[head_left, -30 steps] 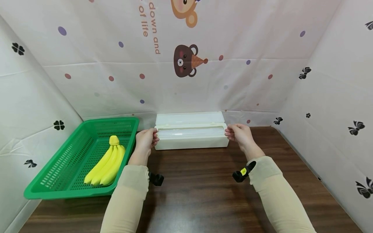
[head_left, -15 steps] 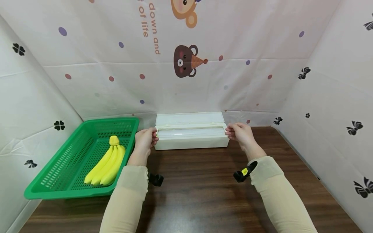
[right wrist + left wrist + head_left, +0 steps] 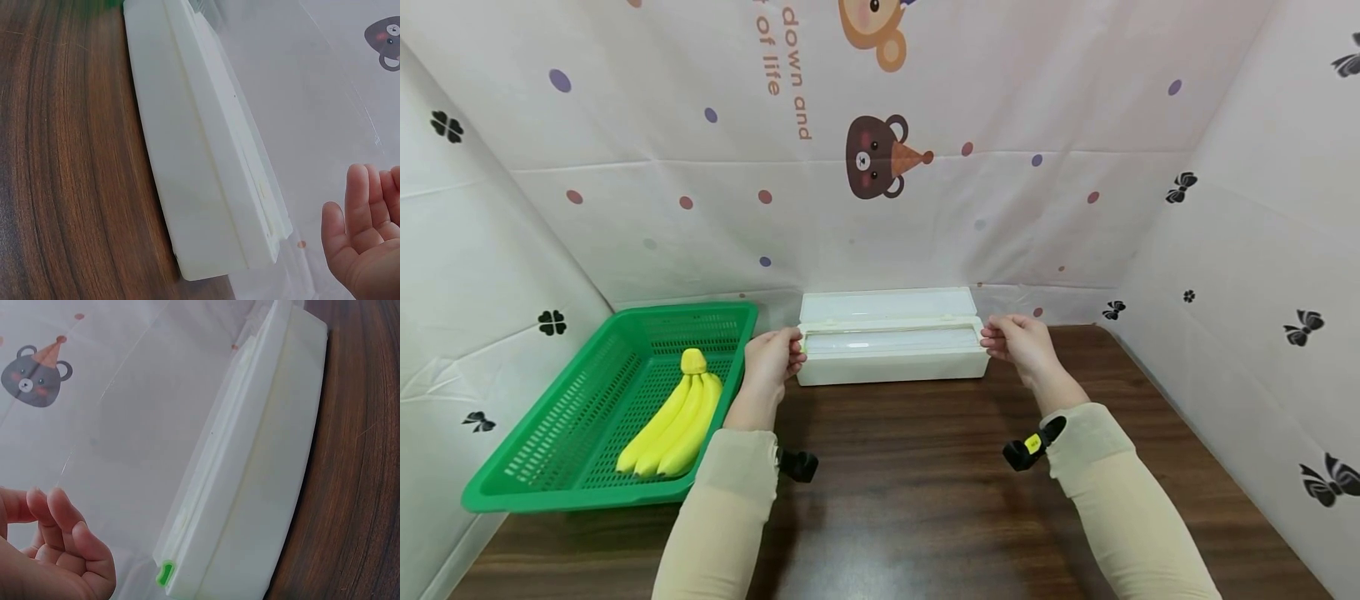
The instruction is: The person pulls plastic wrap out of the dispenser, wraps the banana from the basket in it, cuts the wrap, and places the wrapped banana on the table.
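I have a long white box lying level across the middle of the head view, its length running left to right, its pale lid open and tipped back behind it. From it I hold out clear film by its free edge, drawn fairly smooth, that edge showing as a thin slanting line in the upper left of the left wrist view. A small green tab marks the box's near end, bottom centre there.
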A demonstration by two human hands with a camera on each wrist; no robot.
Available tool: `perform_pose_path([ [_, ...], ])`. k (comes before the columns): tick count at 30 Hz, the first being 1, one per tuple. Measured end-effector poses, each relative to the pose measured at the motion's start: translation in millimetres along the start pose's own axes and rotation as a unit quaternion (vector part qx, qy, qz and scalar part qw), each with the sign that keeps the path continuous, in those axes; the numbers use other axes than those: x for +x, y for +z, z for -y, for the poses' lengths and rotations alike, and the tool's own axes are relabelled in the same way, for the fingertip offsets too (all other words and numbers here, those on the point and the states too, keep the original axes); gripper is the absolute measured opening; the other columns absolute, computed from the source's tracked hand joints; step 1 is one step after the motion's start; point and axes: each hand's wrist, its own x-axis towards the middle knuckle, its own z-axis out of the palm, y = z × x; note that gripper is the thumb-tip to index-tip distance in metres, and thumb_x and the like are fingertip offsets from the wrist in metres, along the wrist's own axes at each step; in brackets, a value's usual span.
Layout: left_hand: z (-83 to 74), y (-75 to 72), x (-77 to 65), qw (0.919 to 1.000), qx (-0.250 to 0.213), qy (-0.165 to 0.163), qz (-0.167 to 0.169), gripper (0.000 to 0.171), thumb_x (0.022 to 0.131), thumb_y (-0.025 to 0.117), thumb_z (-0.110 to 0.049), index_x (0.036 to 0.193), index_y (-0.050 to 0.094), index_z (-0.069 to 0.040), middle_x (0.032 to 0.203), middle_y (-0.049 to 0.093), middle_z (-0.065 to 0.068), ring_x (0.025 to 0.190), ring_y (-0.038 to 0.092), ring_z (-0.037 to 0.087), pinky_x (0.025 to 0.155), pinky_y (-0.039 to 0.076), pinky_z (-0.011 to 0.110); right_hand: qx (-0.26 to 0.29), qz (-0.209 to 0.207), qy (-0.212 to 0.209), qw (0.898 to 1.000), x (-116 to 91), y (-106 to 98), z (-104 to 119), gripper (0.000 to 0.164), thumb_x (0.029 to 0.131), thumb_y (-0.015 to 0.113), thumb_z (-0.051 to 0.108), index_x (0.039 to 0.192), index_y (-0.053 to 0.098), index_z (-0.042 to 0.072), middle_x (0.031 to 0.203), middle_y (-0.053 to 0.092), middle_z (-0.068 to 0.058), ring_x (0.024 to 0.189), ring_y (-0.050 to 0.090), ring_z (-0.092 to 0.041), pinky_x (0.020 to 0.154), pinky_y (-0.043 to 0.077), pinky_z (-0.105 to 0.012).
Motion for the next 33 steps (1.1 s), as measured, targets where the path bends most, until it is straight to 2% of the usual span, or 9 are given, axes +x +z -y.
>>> perform_pose_path([
  [22,0.0,-6.0,-8.5,0.9998,-0.008,0.011,0.016,0.016,0.092,0.056,-0.019,0.090,0.060,-0.004,0.061,0.052,-0.004,0.053,0.054,0.007,0.057,0.048,0.020,0.003,0.007,-0.016,1.000,-9.7,-1.6,3.4,0.021,0.098,0.049,0.021,0.103,0.056,0.002,0.075,0.065,0.009,0.069,0.065,-0.001,0.070,0.055,-0.020],
  [33,1.9,-8.9,-13.8,0.9996,-0.011,0.019,0.020,0.016,0.092,0.055,-0.017,0.091,0.059,-0.002,0.060,0.052,-0.004,0.052,0.054,0.007,0.056,0.048,0.019,0.000,0.015,-0.023,1.000,-17.6,-3.6,2.3,0.023,0.099,0.047,0.020,0.106,0.055,0.000,0.076,0.066,0.009,0.070,0.065,-0.002,0.074,0.056,-0.023],
])
